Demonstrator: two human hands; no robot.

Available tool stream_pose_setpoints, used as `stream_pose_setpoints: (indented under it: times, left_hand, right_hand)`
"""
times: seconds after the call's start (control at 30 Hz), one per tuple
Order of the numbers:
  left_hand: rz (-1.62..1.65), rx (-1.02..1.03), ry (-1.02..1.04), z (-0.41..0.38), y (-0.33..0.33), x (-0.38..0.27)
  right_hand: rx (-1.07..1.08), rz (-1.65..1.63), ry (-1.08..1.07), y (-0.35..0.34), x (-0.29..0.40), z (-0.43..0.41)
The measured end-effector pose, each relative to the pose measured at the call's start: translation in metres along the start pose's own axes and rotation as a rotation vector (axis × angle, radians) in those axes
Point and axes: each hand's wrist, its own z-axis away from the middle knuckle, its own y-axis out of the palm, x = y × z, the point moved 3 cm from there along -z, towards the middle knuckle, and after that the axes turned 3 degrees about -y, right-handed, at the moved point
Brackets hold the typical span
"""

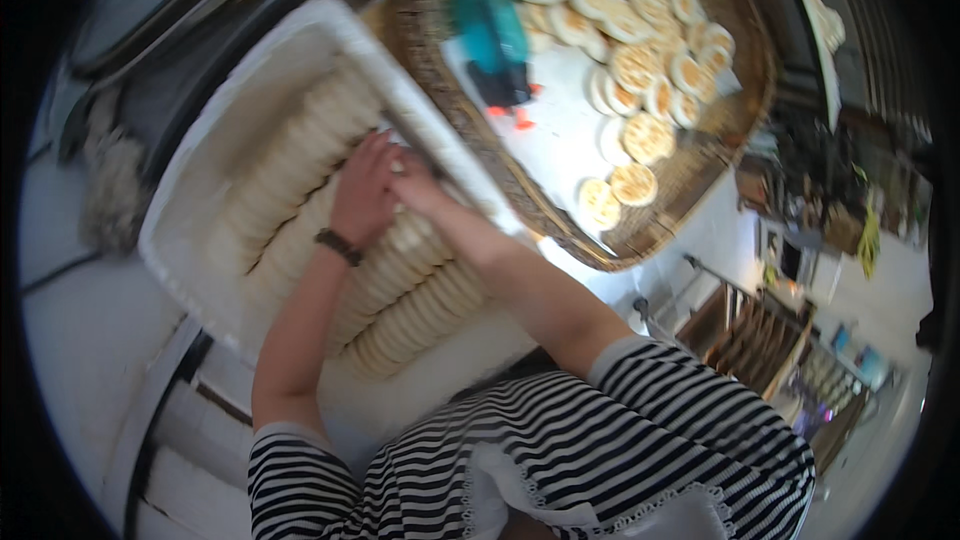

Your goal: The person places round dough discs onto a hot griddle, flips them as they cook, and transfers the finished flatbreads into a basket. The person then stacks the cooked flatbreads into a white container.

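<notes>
Before me stands a white foam box (199, 154) holding rows of pale flat dough rounds (300, 142) packed on edge. Both my hands reach down into it, close together near the wall on the basket's side. My left hand (365, 184), with a dark bracelet at the wrist, lies over the rows. Against its fingers rests my right hand (412, 181), partly hidden by it. Whether either hand grips a round cannot be made out. Beside the box, a woven basket (420, 30) holds browned flatbreads (634, 67) on a white sheet (540, 142).
A teal and black object with red-orange parts (491, 45) sits in the basket. Greyish cloth (116, 180) hangs or lies left of the box. At the far right are a wooden rack (754, 337) and shelves with mixed goods (855, 356).
</notes>
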Motion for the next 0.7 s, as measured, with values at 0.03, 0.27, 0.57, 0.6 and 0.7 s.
stream_pose_setpoints:
  times: [0.03, 0.27, 0.57, 0.6, 0.7]
  left_hand:
    - [-0.004, 0.043, 0.027, 0.0, 0.005, 0.0]
    - [-0.143, 0.009, -0.055, -0.01, 0.015, -0.023]
    - [-0.308, 0.032, -0.25, -0.007, 0.042, -0.021]
    - [-0.323, 0.042, -0.257, -0.006, 0.042, -0.022]
    - [-0.365, 0.066, -0.25, -0.007, 0.042, -0.025]
  right_hand:
    - [-0.001, -0.046, 0.163, -0.002, 0.018, 0.017]
    - [-0.135, 0.379, -0.631, -0.138, 0.101, 0.172]
    - [-0.022, 1.551, 0.109, -0.407, -0.071, 0.159]
    - [-0.077, 1.506, 0.012, -0.407, -0.072, 0.156]
    - [-0.049, 1.386, -0.066, -0.415, -0.073, 0.15]
